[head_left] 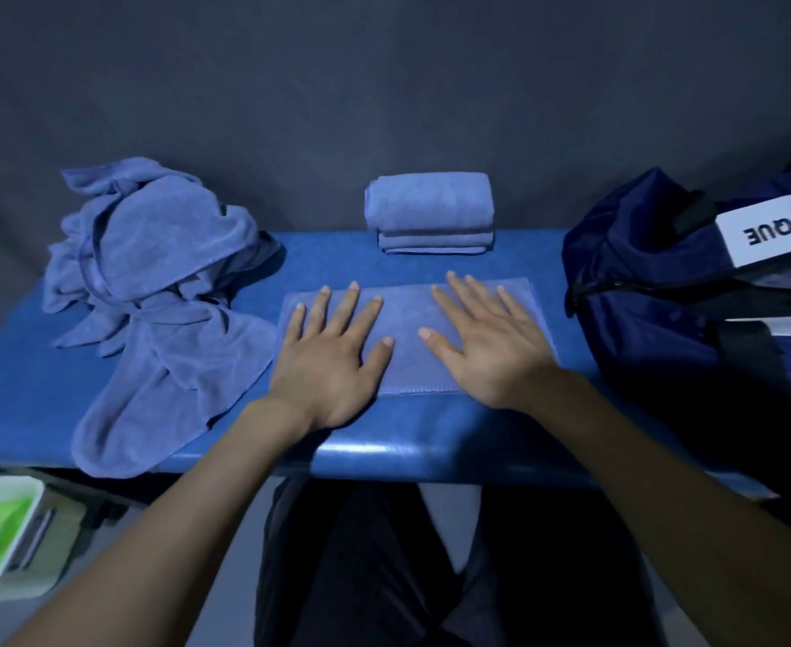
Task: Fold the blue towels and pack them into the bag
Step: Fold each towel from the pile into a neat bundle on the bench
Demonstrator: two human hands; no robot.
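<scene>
— Grey wall behind, and what sits on the blue bench?
— At centre, a half-folded towel; the left hand and right hand press flat on it, fingers straight and spread, gripping nothing.
— Other towels?
— A folded stack lies at the bench's far edge, upper centre; a crumpled heap fills the left.
— The bag?
— A navy bag stands at the right, with a white label.
</scene>
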